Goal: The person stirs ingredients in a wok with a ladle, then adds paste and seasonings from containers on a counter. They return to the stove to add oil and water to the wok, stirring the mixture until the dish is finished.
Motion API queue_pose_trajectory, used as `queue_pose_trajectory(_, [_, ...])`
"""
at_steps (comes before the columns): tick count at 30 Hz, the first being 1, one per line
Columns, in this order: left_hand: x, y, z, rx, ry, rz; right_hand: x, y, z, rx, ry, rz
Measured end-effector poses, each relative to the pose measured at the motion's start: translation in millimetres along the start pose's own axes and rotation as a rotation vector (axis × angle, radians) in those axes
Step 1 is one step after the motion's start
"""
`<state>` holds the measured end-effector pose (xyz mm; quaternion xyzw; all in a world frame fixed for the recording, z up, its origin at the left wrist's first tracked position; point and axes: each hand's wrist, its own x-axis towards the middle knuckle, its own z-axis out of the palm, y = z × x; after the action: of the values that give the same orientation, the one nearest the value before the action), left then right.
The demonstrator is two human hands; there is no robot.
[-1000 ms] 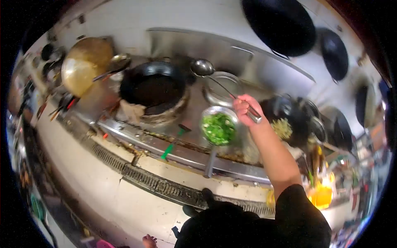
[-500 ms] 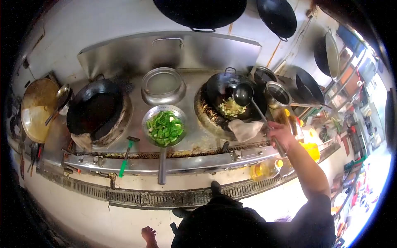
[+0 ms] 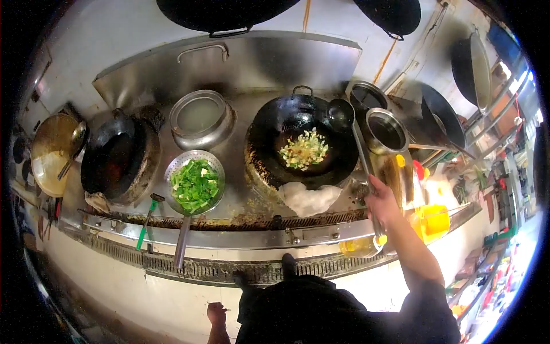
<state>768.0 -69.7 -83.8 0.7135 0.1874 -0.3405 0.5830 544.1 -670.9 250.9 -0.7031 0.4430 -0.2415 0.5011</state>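
My right hand [image 3: 382, 200] is wrapped round the handle of a long ladle [image 3: 340, 114]. The ladle's dark bowl hangs over the right rim of a black wok [image 3: 263, 123]. Chopped pale and green pieces [image 3: 303, 150] lie in the wok's middle. A whitish cloth [image 3: 309, 199] drapes over the near rim of the wok. Low in the view, away from the stove, my left hand [image 3: 217, 313] hangs with its fingers curled in and nothing visible in them. To the left of the wok, a perforated strainer [image 3: 182, 243] holds cut green leafy vegetables [image 3: 196, 186].
Behind the strainer stands a round metal pot [image 3: 223, 123] of cloudy liquid. A second wok [image 3: 106, 166] and a green-handled scraper [image 3: 146, 226] are at the left. Metal pots [image 3: 401, 129], a yellow container [image 3: 431, 222] and oil bottles [image 3: 358, 247] are on the right.
The ladle's bowl has moved from above the chopped pieces to the wok's right rim, so the pieces are now uncovered. The view has shifted. My left hand stays low with fingers curled.
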Motion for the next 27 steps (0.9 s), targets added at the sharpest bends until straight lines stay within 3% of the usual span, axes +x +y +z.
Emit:
queue_pose_trajectory(1, [-1, -1, 12, 0.11, 0.021, 0.115, -5, 6, -5, -0.346, 0.043, -0.335])
queue_pose_trajectory(2, [-2, -1, 22, 0.222, 0.041, 0.23, -12, 11, -11, -0.342, 0.041, -0.335])
queue_pose_trajectory(4, [-11, 19, 37, 0.253, 0.022, 0.216, -40, -19, -21, -0.55, 0.045, -0.276])
queue_pose_trajectory(5, [-5, 20, 35, 0.34, -0.012, 0.293, -50, -42, -22, -0.503, -0.042, 0.0])
queue_pose_trajectory(6, [11, 15, 28, 0.427, -0.049, 0.372, -53, -47, -20, -0.5, -0.038, 0.004])
queue_pose_trajectory(7, [51, -14, 2, 0.754, -0.147, 0.678, -54, -52, -18, -0.409, -0.066, 0.065])
queue_pose_trajectory(8, [45, 1, 7, 0.754, -0.148, 0.683, -54, -55, -15, -0.319, -0.094, 0.122])
queue_pose_trajectory(10, [20, 44, 20, 0.486, 0.006, 0.248, -42, -48, -2, -0.306, -0.079, 0.129])
queue_pose_trajectory(11, [80, -5, -17, 0.77, -0.04, 0.537, -33, -41, 5, -0.294, -0.069, 0.141])
queue_pose_trajectory(12, [93, -9, -27, 0.768, -0.04, 0.539, -24, -37, 10, -0.295, -0.068, 0.138])
queue_pose_trajectory(14, [102, -10, -39, 0.785, -0.049, 0.776, -6, -26, 23, -0.404, -0.014, 0.184])
queue_pose_trajectory(15, [44, 47, -7, 0.129, 0.05, 0.169, 5, -5, 27, -0.403, -0.015, 0.178])
queue_pose_trajectory(17, [48, 34, -25, 0.245, 0.03, 0.203, 30, 45, 31, -0.514, 0.014, -0.055])
queue_pose_trajectory(18, [53, 26, -33, 0.365, 0.008, 0.233, 38, 55, 39, -0.515, 0.014, -0.057])
queue_pose_trajectory(19, [40, 22, -36, 0.041, 0.038, 0.12, 45, 58, 49, -0.48, -0.047, 0.015])
queue_pose_trajectory(20, [33, 23, -40, 0.036, 0.041, 0.115, 49, 62, 56, -0.445, -0.111, 0.088])
queue_pose_trajectory(22, [33, -1, -68, 1.725, -0.094, 0.828, 33, 8, 65, -0.326, -0.23, 0.183])
queue_pose_trajectory(23, [31, -16, -75, 1.68, -0.039, 0.685, 20, -23, 65, -0.202, -0.341, 0.277])
queue_pose_trajectory(24, [28, -14, -75, 1.677, -0.039, 0.688, 4, -42, 63, -0.204, -0.339, 0.275])
queue_pose_trajectory(26, [16, -14, -78, 1.832, -0.102, 0.563, -26, -62, 62, -0.661, -0.425, 0.163])
queue_pose_trajectory(27, [17, -21, -81, 1.829, -0.108, 0.557, -28, -60, 60, -0.666, -0.429, 0.167])
